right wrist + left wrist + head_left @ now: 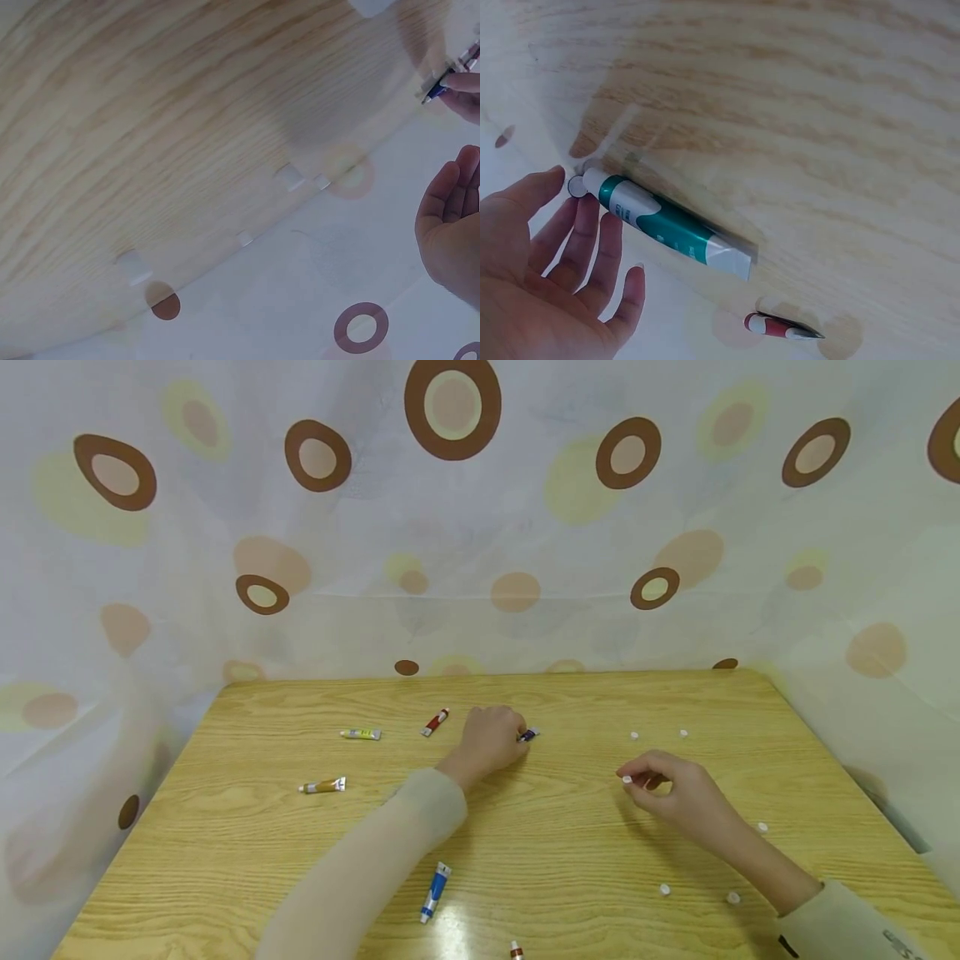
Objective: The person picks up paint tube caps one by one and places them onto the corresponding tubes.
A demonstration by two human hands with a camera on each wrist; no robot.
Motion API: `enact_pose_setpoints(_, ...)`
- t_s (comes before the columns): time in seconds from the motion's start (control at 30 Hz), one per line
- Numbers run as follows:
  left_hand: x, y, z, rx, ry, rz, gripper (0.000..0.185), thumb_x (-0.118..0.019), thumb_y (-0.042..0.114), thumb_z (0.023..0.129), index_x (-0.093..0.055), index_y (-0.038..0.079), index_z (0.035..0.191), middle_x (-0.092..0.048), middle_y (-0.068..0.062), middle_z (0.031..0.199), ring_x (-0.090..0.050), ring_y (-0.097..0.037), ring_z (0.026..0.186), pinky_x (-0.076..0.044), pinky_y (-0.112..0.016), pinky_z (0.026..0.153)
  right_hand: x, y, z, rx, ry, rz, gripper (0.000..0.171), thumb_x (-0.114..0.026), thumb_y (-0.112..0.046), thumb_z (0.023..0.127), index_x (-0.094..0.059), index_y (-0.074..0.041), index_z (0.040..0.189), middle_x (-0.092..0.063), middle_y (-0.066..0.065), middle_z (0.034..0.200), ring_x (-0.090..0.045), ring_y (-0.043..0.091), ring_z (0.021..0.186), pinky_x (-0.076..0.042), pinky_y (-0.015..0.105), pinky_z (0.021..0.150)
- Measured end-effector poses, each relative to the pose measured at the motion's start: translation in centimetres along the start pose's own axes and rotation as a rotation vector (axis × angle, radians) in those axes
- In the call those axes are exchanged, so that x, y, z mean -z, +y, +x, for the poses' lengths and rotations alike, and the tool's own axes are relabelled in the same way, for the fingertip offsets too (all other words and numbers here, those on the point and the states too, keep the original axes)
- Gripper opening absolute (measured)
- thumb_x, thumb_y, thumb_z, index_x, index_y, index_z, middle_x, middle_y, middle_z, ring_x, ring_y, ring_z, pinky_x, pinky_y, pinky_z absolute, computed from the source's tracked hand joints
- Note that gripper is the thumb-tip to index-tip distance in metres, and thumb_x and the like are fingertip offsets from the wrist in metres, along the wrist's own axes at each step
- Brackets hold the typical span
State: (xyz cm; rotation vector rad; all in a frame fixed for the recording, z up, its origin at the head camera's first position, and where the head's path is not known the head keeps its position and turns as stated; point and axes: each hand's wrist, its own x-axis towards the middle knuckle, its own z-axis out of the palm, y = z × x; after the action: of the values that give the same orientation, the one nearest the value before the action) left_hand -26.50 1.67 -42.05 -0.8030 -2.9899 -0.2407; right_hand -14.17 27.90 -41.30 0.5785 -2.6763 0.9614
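The left hand (491,739) lies over a small teal-and-white paint tube (667,225) near the middle of the light wooden table (555,860). In the left wrist view its fingers (585,240) are relaxed and nearly straight, their tips at the tube's white-capped end, with no closed grip on it. The tube lies flat on the table, and only its dark crimped end shows past the knuckles in the head view.

The right hand (667,789) is over the table's right half, thumb and forefinger pinching a tiny white round cap (627,779) just above the wood.

A red-and-white tube (435,722) lies towards the table's far edge, just left of the left hand. A yellow-green tube (361,734) and a brown tube (323,786) lie on the table's left side. A blue-and-white tube (434,892) lies near the table's near edge, and another tube's tip (516,951) shows at that edge. Loose white caps (634,736) are scattered over the table's right half. A pale curtain with brown rings (453,406) hangs behind the table's far edge.
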Motion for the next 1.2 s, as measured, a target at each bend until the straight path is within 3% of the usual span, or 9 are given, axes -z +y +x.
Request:
enact_pose_setpoints(0.07,0.0,0.2,0.0,0.011,-0.005,0.012,0.016,-0.069,0.027,0.098,-0.08,0.017,0.092,-0.078,0.002,0.095,-0.061,-0.014,0.076,-0.046,-0.035,0.078,0.0,-0.1,0.0,0.005,0.006,-0.001,0.014,-0.075,-0.002,0.09,-0.076,-0.01,0.101,-0.072,-0.007,0.093,-0.058,-0.005,0.082,-0.055,0.021,0.071)
enact_pose_setpoints(0.17,0.1,0.4,0.0,0.027,-0.021,-0.006,0.016,-0.068,0.022,0.099,-0.082,0.018,0.106,-0.079,0.002,0.109,-0.072,-0.017,0.095,-0.053,-0.041,0.091,0.0,-0.2,0.0,0.019,0.018,-0.003,0.013,-0.076,-0.002,0.09,-0.076,-0.01,0.101,-0.072,-0.007,0.093,-0.059,-0.005,0.082,-0.055,0.021,0.071)
enact_pose_setpoints(0.27,0.3,0.5,-0.2,0.04,-0.022,-0.064,0.021,-0.069,0.02,0.098,-0.08,0.018,0.116,-0.078,0.002,0.118,-0.073,-0.02,0.108,-0.054,-0.045,0.099,0.0,-0.3,0.0,0.026,0.024,-0.002,0.013,-0.076,-0.003,0.09,-0.076,-0.011,0.101,-0.072,-0.007,0.093,-0.059,-0.005,0.082,-0.055,0.021,0.071)
enact_pose_setpoints(0.4,0.5,0.4,-0.4,0.039,0.013,-0.156,0.017,-0.068,0.02,0.098,-0.082,0.017,0.108,-0.08,0.0,0.106,-0.071,-0.016,0.089,-0.055,-0.035,0.081,0.2,-0.7,0.0,0.025,0.034,-0.004,0.014,-0.077,-0.005,0.091,-0.076,-0.013,0.102,-0.072,-0.009,0.093,-0.059,-0.005,0.082,-0.055,0.022,0.071)
enact_pose_setpoints(0.5,0.8,0.2,-0.4,0.033,0.043,-0.202,0.016,-0.068,0.02,0.098,-0.082,0.017,0.105,-0.078,0.0,0.099,-0.06,-0.012,0.075,-0.046,-0.027,0.065,0.3,-0.9,0.1,0.042,0.054,-0.012,0.015,-0.077,-0.005,0.09,-0.077,-0.014,0.102,-0.073,-0.008,0.093,-0.059,-0.005,0.082,-0.055,0.022,0.07)
enact_pose_setpoints(0.57,1.1,0.2,-0.5,0.038,0.047,-0.226,0.018,-0.067,0.02,0.099,-0.082,0.017,0.108,-0.076,-0.001,0.1,-0.056,-0.011,0.075,-0.043,-0.024,0.062,0.3,-1.1,0.2,0.061,0.07,-0.016,0.016,-0.078,-0.005,0.09,-0.077,-0.015,0.102,-0.073,-0.007,0.093,-0.06,-0.006,0.081,-0.055,0.021,0.07)
enact_pose_setpoints(0.73,2.1,0.2,-0.8,0.061,0.041,-0.286,0.024,-0.068,0.02,0.099,-0.078,0.015,0.121,-0.073,-0.002,0.11,-0.062,-0.013,0.086,-0.048,-0.024,0.069,0.5,-1.4,0.4,0.081,0.096,-0.001,0.018,-0.078,-0.003,0.09,-0.078,-0.016,0.103,-0.073,-0.007,0.092,-0.061,-0.005,0.081,-0.053,0.017,0.07)
enact_pose_setpoints(1.03,3.2,-0.1,-1.9,0.035,0.056,-0.419,0.023,-0.069,0.017,0.099,-0.077,0.008,0.119,-0.069,-0.006,0.11,-0.066,-0.019,0.098,-0.056,-0.032,0.085,0.3,-1.8,0.8,0.094,0.127,0.011,0.019,-0.077,-0.004,0.09,-0.078,-0.018,0.103,-0.072,-0.008,0.093,-0.06,-0.005,0.081,-0.053,0.014,0.071)
enact_pose_setpoints(1.2,3.6,-0.4,-2.7,0.013,0.078,-0.472,0.021,-0.071,0.015,0.098,-0.077,0.007,0.117,-0.069,-0.007,0.109,-0.068,-0.019,0.096,-0.056,-0.028,0.08,0.1,-2.2,1.2,0.107,0.14,0.021,0.019,-0.077,-0.003,0.09,-0.078,-0.017,0.103,-0.073,-0.006,0.093,-0.061,-0.005,0.081,-0.053,0.013,0.071)
